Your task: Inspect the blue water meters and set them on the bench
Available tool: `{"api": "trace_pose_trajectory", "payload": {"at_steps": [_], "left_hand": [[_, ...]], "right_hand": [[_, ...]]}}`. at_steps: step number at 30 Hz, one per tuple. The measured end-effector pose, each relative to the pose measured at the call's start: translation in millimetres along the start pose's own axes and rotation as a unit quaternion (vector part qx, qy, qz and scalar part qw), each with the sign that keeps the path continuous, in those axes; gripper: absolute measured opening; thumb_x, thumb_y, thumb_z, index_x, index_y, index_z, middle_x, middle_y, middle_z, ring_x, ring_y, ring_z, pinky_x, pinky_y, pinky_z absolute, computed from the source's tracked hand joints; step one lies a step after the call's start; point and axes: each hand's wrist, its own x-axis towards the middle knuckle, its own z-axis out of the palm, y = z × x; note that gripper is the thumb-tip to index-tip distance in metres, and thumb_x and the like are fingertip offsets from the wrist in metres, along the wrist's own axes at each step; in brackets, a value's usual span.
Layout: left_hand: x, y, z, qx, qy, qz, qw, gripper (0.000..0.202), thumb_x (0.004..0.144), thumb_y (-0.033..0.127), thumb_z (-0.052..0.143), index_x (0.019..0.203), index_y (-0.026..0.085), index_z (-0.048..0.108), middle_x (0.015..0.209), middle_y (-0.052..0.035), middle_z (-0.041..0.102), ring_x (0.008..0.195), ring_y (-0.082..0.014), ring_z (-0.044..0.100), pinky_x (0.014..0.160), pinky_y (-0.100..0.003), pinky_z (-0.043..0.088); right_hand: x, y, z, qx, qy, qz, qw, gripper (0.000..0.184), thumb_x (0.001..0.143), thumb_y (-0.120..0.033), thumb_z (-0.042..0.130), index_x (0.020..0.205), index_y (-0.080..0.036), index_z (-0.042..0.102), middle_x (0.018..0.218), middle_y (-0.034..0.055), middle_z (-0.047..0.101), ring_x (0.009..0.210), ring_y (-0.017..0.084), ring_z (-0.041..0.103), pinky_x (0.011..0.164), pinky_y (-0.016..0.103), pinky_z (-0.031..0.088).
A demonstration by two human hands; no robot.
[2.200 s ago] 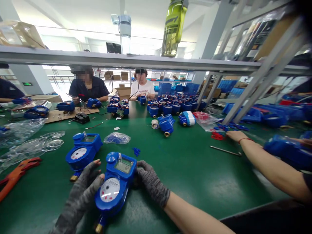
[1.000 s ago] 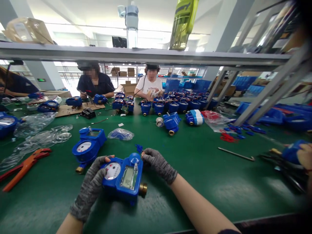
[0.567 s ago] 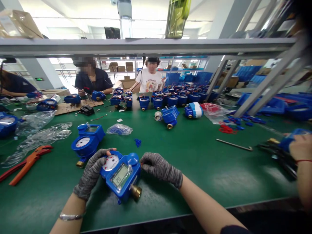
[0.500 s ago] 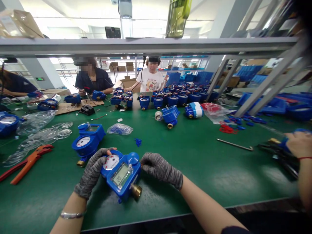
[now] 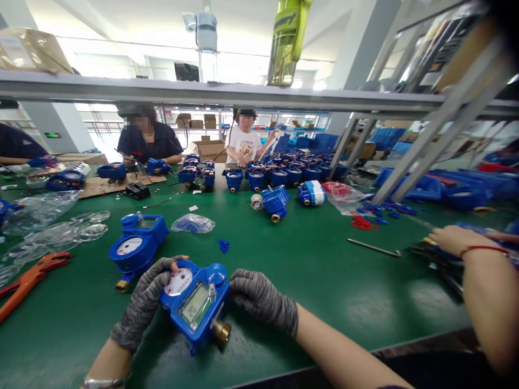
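Observation:
A blue water meter (image 5: 195, 304) with a white dial, a small LCD window and a brass end fitting lies tilted on the green table (image 5: 324, 281) in front of me. My left hand (image 5: 142, 302), in a grey knit glove, is wrapped round its dial end. My gloved right hand (image 5: 261, 299) is curled against its right side near the round cap. A second blue meter (image 5: 135, 247) sits just beyond my left hand.
Orange pliers (image 5: 28, 279) and clear plastic lenses (image 5: 77, 231) lie at the left. A plastic bag (image 5: 193, 222), more meters (image 5: 275, 201) and a metal rod (image 5: 373, 248) lie farther out. A co-worker's arm (image 5: 482, 275) reaches in from the right. Two people sit opposite.
I have turned the meter from upright to lying sideways with its brass fitting toward me, both hands staying on it. The co-worker's hand at the right drew back onto a blue part.

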Motion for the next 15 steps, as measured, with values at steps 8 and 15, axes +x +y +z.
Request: {"api": "trace_pose_trajectory", "payload": {"at_steps": [8,15], "left_hand": [[4,-3,0.8,-0.022,0.022,-0.012,0.999,0.023,0.079,0.039,0.072,0.088,0.018,0.068,0.122,-0.0116,0.067,0.117,-0.0333,0.057,0.092,-0.038,0.049],[0,-13,-0.6,-0.096,0.007,0.006,0.995,0.020,0.084,0.034,0.068,0.097,0.019,0.069,0.125,-0.0120,0.065,0.119,-0.0324,0.057,0.098,-0.042,0.045]], "right_hand": [[-9,-10,12,0.101,0.045,0.114,0.987,0.016,0.089,-0.024,0.054,0.095,-0.018,0.068,0.090,0.0058,0.066,0.082,0.017,0.060,0.076,0.030,0.049],[14,-24,26,0.511,0.021,0.376,0.772,0.038,0.072,-0.043,0.069,0.098,-0.018,0.056,0.063,-0.0011,0.061,0.049,0.014,0.056,0.051,0.027,0.047]]}}
